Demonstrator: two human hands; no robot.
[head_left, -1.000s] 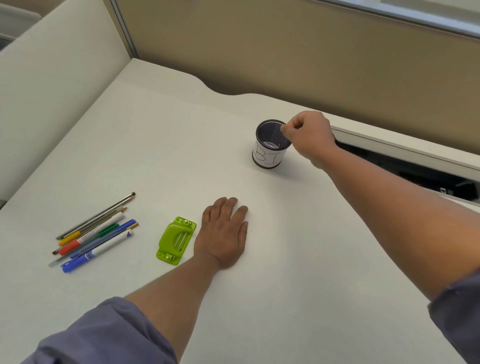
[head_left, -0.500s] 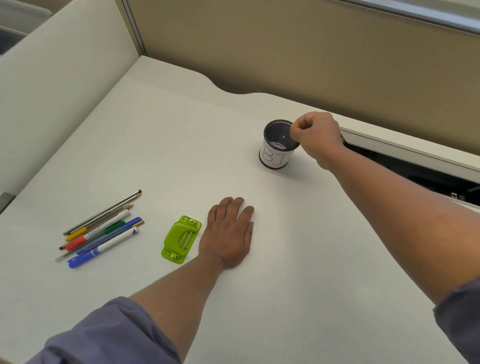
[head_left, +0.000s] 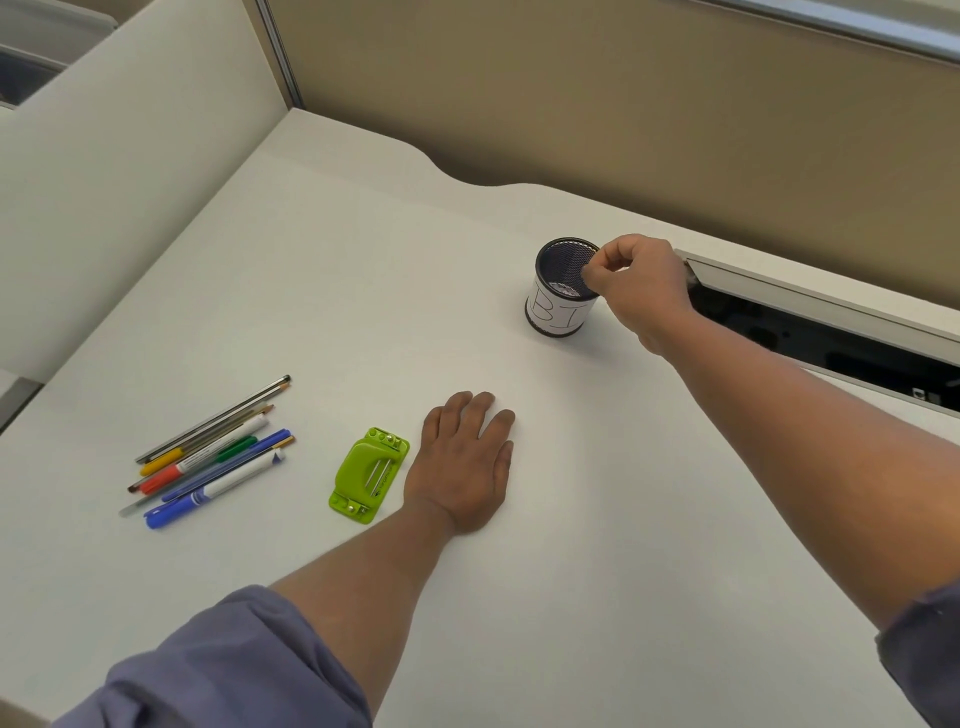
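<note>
At one o'clock on the desk (head_left: 311, 270), the right hand (head_left: 641, 291) pinches the three-o'clock rim of the black mesh pen cup (head_left: 558, 314), which stands upright. The left hand (head_left: 462, 467) lies flat at centre, fingers straight, holding nothing. The cup is probably being positioned. Next would come letting go and reaching for the pens (head_left: 208, 457) at nine o'clock, past the green stapler-like tool (head_left: 370, 475).

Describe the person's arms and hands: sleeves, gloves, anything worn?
Both hands are bare: the left hand and right hand show no gloves, rings or watch. The forearms are uncovered. The left sleeve and right sleeve are the same slate-blue fabric, bunched up near the elbows, with no visible markings.
</note>
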